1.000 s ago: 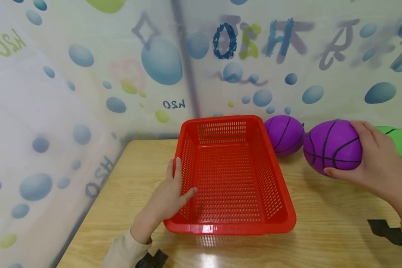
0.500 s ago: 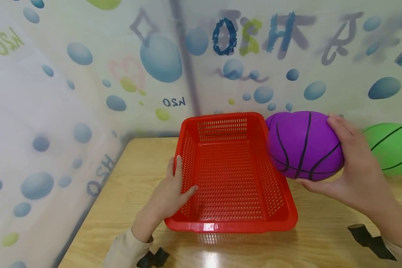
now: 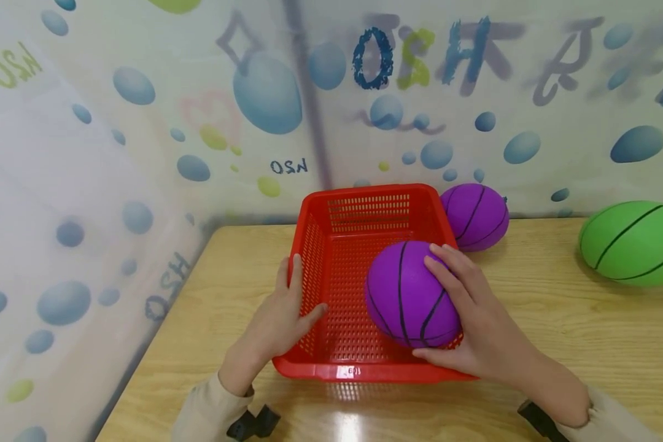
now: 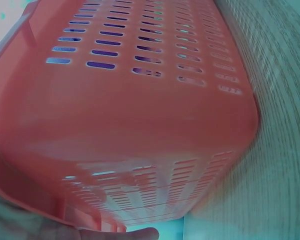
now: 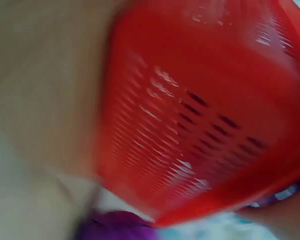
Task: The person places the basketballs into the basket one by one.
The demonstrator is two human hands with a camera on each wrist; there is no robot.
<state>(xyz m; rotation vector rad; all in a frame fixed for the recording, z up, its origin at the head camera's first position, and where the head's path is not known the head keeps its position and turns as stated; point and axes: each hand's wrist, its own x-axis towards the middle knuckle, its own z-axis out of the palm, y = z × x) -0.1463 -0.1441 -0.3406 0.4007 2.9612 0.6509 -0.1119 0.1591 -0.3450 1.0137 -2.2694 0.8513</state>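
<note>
A purple ball [image 3: 406, 294] with black lines is gripped from its right side by my right hand [image 3: 483, 325], thumb low and fingers over the top. Hand and ball are over the right part of a red plastic basket [image 3: 383, 372]. My left hand [image 3: 273, 322] holds the basket's left rim, fingers at the outer side and thumb inside. In the left wrist view the perforated basket wall [image 4: 125, 110] fills most of the picture. The right wrist view is blurred, showing the basket's outer side [image 5: 200, 115] and part of the hand [image 5: 282, 215].
Another purple ball [image 3: 477, 216] lies against the basket's far right side. Farther right a green ball [image 3: 635, 242] with black lines rests on the wooden table [image 3: 558, 307]. A patterned curtain [image 3: 342, 110] stands behind the table and along its left.
My right hand has carried the purple ball leftward from beside the green ball, past the basket's right rim, to over the basket. The left hand has kept its place on the rim.
</note>
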